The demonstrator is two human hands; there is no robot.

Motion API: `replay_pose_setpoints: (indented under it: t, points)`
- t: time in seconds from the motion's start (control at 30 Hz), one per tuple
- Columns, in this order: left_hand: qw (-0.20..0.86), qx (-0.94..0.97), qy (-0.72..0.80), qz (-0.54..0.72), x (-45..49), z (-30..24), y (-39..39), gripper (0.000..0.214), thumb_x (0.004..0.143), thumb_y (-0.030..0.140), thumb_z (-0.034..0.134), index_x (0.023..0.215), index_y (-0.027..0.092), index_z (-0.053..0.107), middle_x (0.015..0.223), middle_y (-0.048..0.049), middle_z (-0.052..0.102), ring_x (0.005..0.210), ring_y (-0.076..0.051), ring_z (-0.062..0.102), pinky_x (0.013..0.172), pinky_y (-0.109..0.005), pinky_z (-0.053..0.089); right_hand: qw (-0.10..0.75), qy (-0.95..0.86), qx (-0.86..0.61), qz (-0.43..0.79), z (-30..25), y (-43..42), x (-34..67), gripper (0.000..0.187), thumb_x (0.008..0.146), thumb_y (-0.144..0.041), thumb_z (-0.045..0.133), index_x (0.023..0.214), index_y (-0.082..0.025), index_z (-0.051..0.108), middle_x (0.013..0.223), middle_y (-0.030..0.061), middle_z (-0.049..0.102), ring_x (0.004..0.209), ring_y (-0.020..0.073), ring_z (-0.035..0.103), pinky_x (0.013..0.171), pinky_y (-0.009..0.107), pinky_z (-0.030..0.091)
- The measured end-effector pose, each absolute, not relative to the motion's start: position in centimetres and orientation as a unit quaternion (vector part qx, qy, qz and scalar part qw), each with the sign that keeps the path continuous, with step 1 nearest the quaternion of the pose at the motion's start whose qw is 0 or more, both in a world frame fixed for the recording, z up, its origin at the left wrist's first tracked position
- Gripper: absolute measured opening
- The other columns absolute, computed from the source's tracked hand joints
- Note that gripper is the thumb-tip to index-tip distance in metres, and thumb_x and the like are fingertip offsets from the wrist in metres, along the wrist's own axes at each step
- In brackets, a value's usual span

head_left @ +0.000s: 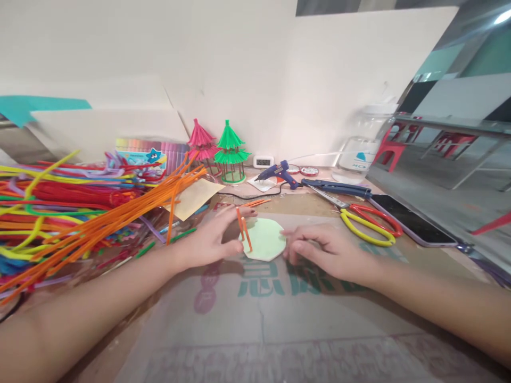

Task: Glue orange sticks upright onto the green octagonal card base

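A light-green disc [266, 239] with cut, angular edges lies on the plastic-covered table between my hands. Two short orange pipe-cleaner pieces [247, 235] stand upright at its left edge. My left hand [217, 234] reaches around that side, thumb and fingers spread, with the thumb tip near the disc's rim. At the right edge, my right hand [319, 247] has its fingers curled together, the index fingertip at the rim. Whether anything is inside those curled fingers is hidden. Behind the disc lie a few loose orange pieces [257, 202].
Left is a heap of colourful pipe cleaners [80, 197]. At the back stand pink [199, 141] and green [229, 146] pagoda models, a small clock [263, 161] and a blue glue gun [279, 173]. Scissors [371, 226], a phone [411, 218] and a clear bottle [361, 143] are right.
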State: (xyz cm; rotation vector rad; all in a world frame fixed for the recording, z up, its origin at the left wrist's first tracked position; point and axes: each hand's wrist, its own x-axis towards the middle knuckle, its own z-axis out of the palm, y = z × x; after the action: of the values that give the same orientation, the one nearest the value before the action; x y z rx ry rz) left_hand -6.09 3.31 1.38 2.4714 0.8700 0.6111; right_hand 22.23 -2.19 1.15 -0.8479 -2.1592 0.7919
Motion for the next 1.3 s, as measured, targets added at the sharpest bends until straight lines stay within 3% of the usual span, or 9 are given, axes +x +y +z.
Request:
replay_pose_setpoints:
  t: [0.13, 0.27, 0.37, 0.6, 0.73, 0.87, 1.07, 1.13, 1.3]
  points:
    - [0.136, 0.815, 0.445, 0.344, -7.3, 2.8, 4.7, 0.042, 0.101, 0.052, 0.039, 0.108, 0.018, 0.063, 0.107, -0.0095, 0.070, 0.103, -0.024, 0.064, 0.096, -0.042, 0.052, 0.407, -0.757, -0.432, 0.272, 1.9, -1.6, 22.3, 0.029, 0.096, -0.042, 0.054, 0.080, -0.020, 0.064, 0.062, -0.0018, 0.058, 0.053, 0.0122, 0.052, 0.048, 0.024, 0.040]
    - [0.050, 0.854, 0.462, 0.232, -7.8, 3.6, 6.0, 0.031, 0.096, 0.042, 0.048, 0.097, 0.020, 0.070, 0.094, -0.0053, 0.073, 0.084, -0.022, 0.066, 0.078, -0.035, 0.054, 0.447, -0.719, -0.459, 0.271, 2.4, -0.4, 23.2, 0.030, 0.092, -0.048, 0.057, 0.080, -0.021, 0.060, 0.059, -0.0044, 0.047, 0.051, 0.0115, 0.041, 0.046, 0.024, 0.033]
    - [0.022, 0.893, 0.419, 0.160, -7.6, 3.0, 6.3, 0.029, 0.095, 0.040, 0.050, 0.095, 0.021, 0.073, 0.092, -0.0067, 0.074, 0.085, -0.023, 0.068, 0.077, -0.035, 0.053, 0.454, -0.705, -0.464, 0.286, 2.0, 0.5, 23.6, 0.031, 0.091, -0.050, 0.057, 0.080, -0.021, 0.058, 0.060, -0.0055, 0.043, 0.052, 0.0109, 0.038, 0.048, 0.024, 0.031]
    - [-0.008, 0.905, 0.405, 0.127, -7.1, 1.4, 6.2, 0.032, 0.096, 0.038, 0.046, 0.085, 0.021, 0.070, 0.084, -0.0085, 0.072, 0.084, -0.025, 0.068, 0.077, -0.036, 0.053, 0.395, -0.699, -0.486, 0.345, 0.3, 0.8, 23.0, 0.031, 0.091, -0.051, 0.056, 0.089, -0.020, 0.058, 0.065, -0.0051, 0.048, 0.055, 0.0117, 0.044, 0.051, 0.025, 0.036]
    - [-0.025, 0.895, 0.423, 0.142, -7.5, 2.8, 5.9, 0.032, 0.098, 0.035, 0.044, 0.091, 0.020, 0.072, 0.090, -0.0098, 0.074, 0.087, -0.026, 0.069, 0.078, -0.036, 0.051, 0.398, -0.699, -0.489, 0.337, 0.1, 0.7, 23.2, 0.028, 0.092, -0.047, 0.055, 0.090, -0.020, 0.059, 0.065, -0.0049, 0.050, 0.055, 0.0116, 0.046, 0.051, 0.025, 0.038]
    - [-0.053, 0.844, 0.472, 0.249, -7.9, 6.3, 4.4, 0.029, 0.098, 0.040, 0.050, 0.100, 0.021, 0.072, 0.089, -0.0044, 0.076, 0.077, -0.022, 0.070, 0.070, -0.031, 0.050, 0.445, -0.707, -0.457, 0.305, 2.2, 0.7, 23.1, 0.022, 0.092, -0.039, 0.058, 0.088, -0.019, 0.063, 0.065, -0.0030, 0.056, 0.058, 0.0114, 0.052, 0.056, 0.025, 0.043]
    - [-0.139, 0.847, 0.334, 0.390, -6.1, 9.2, 1.0, 0.015, 0.098, 0.027, 0.056, 0.100, 0.020, 0.068, 0.090, -0.0003, 0.076, 0.079, -0.014, 0.070, 0.073, -0.022, 0.052, 0.473, -0.749, -0.314, 0.341, 9.0, -0.6, 20.5, 0.028, 0.090, -0.029, 0.067, 0.118, -0.024, 0.068, 0.088, -0.0004, 0.075, 0.078, 0.0119, 0.069, 0.074, 0.025, 0.056]
    - [-0.157, 0.860, 0.290, 0.390, -5.2, 9.5, 0.7, 0.011, 0.098, 0.022, 0.057, 0.103, 0.021, 0.067, 0.092, 0.0004, 0.075, 0.080, -0.013, 0.070, 0.075, -0.021, 0.053, 0.478, -0.761, -0.264, 0.350, 10.7, -1.1, 19.5, 0.030, 0.087, -0.025, 0.072, 0.116, -0.025, 0.069, 0.090, -0.0014, 0.076, 0.084, 0.0119, 0.071, 0.078, 0.024, 0.057]
    - [-0.168, 0.866, 0.245, 0.401, -3.5, 10.4, 0.6, 0.011, 0.095, 0.016, 0.060, 0.103, 0.020, 0.064, 0.090, 0.0006, 0.073, 0.080, -0.012, 0.069, 0.073, -0.021, 0.053, 0.527, -0.719, -0.190, 0.411, 11.4, -1.4, 18.5, 0.006, 0.088, -0.023, 0.071, 0.093, -0.023, 0.071, 0.081, -0.0040, 0.073, 0.076, 0.0086, 0.069, 0.073, 0.021, 0.057]
